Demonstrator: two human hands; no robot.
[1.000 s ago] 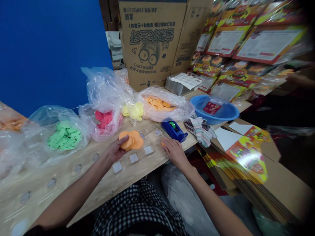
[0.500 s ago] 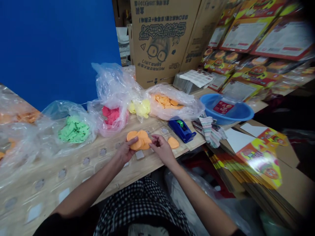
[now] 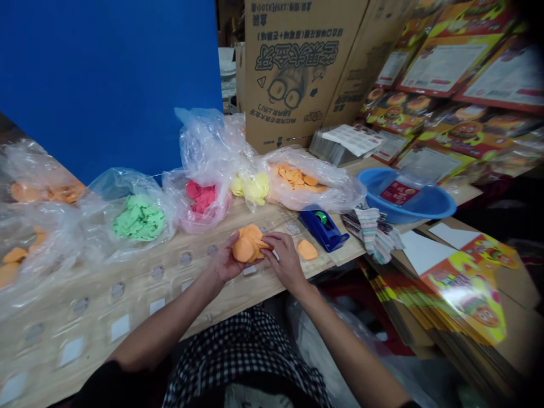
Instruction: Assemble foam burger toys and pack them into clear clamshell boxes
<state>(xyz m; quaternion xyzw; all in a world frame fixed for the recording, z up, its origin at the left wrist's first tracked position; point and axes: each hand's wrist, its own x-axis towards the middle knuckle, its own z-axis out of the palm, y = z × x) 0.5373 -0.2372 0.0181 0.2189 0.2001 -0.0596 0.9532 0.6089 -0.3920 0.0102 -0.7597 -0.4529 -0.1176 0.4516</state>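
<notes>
Orange discs (image 3: 245,248) pinched between left hand (image 3: 225,262), right hand (image 3: 285,262).

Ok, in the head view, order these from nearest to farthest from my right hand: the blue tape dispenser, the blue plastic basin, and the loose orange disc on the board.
1. Loose orange disc: on the wooden board, just right of the right hand.
2. Blue tape dispenser: farther right and back, near the board's far edge.
3. Blue plastic basin: farthest, well off to the right, beyond the dispenser.
</notes>
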